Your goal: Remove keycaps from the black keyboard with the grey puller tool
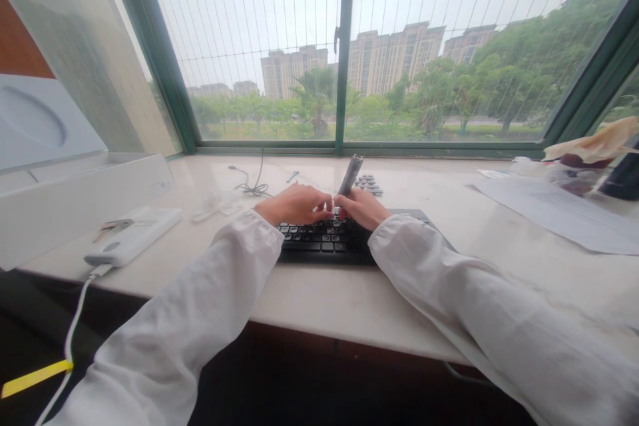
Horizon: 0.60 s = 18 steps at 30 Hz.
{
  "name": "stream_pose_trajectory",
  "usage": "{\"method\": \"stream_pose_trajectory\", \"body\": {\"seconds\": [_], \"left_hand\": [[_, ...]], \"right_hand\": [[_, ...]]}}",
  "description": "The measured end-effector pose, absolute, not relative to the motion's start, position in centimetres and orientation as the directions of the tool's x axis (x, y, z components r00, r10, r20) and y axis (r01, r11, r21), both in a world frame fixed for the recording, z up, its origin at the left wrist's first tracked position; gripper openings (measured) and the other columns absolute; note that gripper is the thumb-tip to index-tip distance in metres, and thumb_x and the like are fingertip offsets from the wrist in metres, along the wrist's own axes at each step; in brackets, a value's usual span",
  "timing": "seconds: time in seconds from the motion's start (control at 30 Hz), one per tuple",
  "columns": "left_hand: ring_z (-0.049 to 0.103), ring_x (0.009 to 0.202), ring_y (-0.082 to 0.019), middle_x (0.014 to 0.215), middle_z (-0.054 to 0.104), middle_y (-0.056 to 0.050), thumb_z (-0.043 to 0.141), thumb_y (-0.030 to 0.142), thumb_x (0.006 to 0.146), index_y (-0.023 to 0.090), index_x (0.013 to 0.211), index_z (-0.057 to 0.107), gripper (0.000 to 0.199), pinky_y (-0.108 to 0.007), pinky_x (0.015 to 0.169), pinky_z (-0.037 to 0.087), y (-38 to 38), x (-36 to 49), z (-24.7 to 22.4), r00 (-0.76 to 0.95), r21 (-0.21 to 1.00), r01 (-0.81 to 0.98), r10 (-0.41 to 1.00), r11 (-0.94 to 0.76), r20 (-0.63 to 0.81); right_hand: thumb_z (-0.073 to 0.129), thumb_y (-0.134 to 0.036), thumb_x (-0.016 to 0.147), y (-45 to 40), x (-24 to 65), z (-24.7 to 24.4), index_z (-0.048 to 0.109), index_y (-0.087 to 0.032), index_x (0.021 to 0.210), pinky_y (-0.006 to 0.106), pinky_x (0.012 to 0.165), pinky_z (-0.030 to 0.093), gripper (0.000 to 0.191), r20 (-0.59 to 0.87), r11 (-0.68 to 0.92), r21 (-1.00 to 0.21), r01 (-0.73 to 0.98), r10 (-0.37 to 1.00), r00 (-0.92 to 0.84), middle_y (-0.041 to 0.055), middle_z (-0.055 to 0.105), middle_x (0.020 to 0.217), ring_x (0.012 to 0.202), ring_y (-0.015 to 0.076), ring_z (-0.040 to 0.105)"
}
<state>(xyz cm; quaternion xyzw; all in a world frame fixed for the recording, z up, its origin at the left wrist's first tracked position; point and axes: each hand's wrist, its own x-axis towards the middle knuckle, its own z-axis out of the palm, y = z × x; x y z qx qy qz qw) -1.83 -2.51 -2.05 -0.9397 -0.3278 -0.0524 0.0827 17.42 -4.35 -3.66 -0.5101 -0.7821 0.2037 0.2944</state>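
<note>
A black keyboard lies on the pale countertop in front of me, with pale marks or bare spots showing among its keys. My right hand is closed around a dark grey stick-shaped tool, which leans up and to the right; its lower end is hidden at the keys. My left hand is over the upper left of the keyboard, its fingers bent and drawn together close to the right fingertips. Whatever those left fingers hold is too small to make out. Behind the right hand sits a cluster of small grey keycap-like pieces.
A thin dark cable and a small blue item lie behind my left hand. Leftward are a white power bank with a white cord and an open white box. Paper sheets lie right. A window frame borders the back.
</note>
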Motion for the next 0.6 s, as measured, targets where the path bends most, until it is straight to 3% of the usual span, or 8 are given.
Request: {"method": "stream_pose_trajectory", "body": {"seconds": [0.27,0.43,0.6], "left_hand": [[0.062,0.077,-0.013,0.093,0.070,0.002,0.052,0.040,0.087,0.030,0.104,0.065,0.024,-0.023,0.065,0.038,-2.9,-1.9,-1.6,0.784,-0.041,0.612,0.599,-0.790,0.165],[0.062,0.077,-0.013,0.089,0.071,0.002,0.056,0.039,0.084,0.028,0.095,0.069,0.021,-0.023,0.066,0.039,-2.9,-1.9,-1.5,0.782,-0.003,0.609,0.600,-0.793,0.169],[0.062,0.077,-0.014,0.085,0.070,0.001,0.058,0.044,0.083,0.028,0.089,0.071,0.022,-0.024,0.067,0.041,-2.5,-1.9,-1.8,0.766,0.003,0.626,0.615,-0.780,0.190]], "right_hand": [[0.040,-0.030,0.088,-4.4,17.3,-3.9,0.066,-0.018,0.073,0.022,0.062,0.039,0.032,0.274,0.438,-0.616,0.655,0.899,-0.342,-0.0002,0.064,0.061,0.061,0.0135,0.058],[0.042,-0.028,0.089,-5.2,17.1,-3.8,0.067,-0.018,0.071,0.022,0.065,0.038,0.033,0.376,0.524,-0.514,0.679,0.849,-0.371,0.0005,0.065,0.065,0.067,0.0145,0.058],[0.042,-0.035,0.091,-5.5,16.7,-3.7,0.070,-0.020,0.083,0.023,0.065,0.037,0.033,0.386,0.544,-0.461,0.701,0.834,-0.394,0.0016,0.068,0.074,0.071,0.0165,0.059]]}}
